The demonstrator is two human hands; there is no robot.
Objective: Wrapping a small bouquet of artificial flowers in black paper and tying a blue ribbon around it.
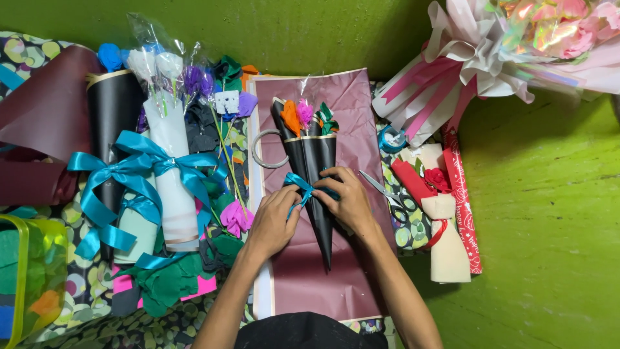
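Left hand (274, 216) and right hand (345, 197), each grip pinching teal ribbon (298, 184), black cone bouquet (316, 168)

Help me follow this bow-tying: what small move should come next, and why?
Probably pull the teal ribbon snug: both the left hand and right hand pinch it around the black paper cone, and its loops look loose.

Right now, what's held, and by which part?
Both hands, left hand and right hand, pinch the teal ribbon at its knot around the black paper cone.
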